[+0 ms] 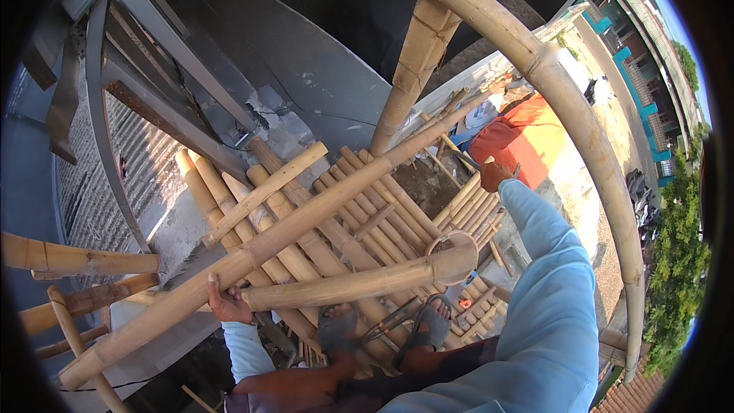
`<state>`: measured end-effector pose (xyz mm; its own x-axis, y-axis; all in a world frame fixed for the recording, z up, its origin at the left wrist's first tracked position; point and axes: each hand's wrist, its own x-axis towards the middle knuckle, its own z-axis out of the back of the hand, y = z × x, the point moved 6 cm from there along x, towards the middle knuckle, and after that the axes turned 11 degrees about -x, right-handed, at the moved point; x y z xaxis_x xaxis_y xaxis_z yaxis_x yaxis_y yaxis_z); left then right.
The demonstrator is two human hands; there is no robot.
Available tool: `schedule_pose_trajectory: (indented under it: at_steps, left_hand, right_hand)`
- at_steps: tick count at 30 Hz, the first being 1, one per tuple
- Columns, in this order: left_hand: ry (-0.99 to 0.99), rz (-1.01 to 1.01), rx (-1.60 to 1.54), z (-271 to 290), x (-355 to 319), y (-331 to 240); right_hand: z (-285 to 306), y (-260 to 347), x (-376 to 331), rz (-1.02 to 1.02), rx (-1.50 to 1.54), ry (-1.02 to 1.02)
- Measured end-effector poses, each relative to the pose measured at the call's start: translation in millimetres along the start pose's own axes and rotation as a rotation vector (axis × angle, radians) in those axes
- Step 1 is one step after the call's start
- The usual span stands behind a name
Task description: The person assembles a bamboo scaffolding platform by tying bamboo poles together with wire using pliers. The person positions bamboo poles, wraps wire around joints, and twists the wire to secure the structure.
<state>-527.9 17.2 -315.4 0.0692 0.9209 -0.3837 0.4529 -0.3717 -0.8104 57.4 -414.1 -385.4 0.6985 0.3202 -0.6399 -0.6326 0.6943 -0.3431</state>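
Observation:
My left hand (228, 303) is closed at the long bamboo pole (306, 219), its thumb pressed against the pole's side. That pole slants from the lower left to the upper right. Beside the same hand lies one end of a thick, slightly bent bamboo piece (359, 283), whose wide hollow end points right. My right arm reaches far forward. At its end my right hand (498, 175) is closed with the thumb raised, in front of an orange sheet (527, 141); what it holds, if anything, is too small to make out.
Both my sandalled feet (432, 323) stand on a platform of bamboo poles (294, 260), with a hacksaw-like metal frame (388, 325) between them. A curved bamboo pole (589, 130) arches on the right. An upright bamboo post (413, 61) rises ahead. Metal beams (180, 53) and corrugated roofing (99, 168) are left.

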Motion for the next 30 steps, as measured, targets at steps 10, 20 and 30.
schedule_pose_trajectory:
  at_steps: [10,20,30]
  left_hand:
    - [0.189,0.330,0.012,-52,-18,39]
    - [0.107,0.534,0.040,-30,12,113]
    - [0.062,0.378,0.578,-8,36,102]
  right_hand:
    - [-23,-55,-71,-0.095,0.261,-0.175]
    - [-150,-76,-17,-0.159,0.344,-0.388]
    - [-148,-55,-24,0.027,0.448,-0.379]
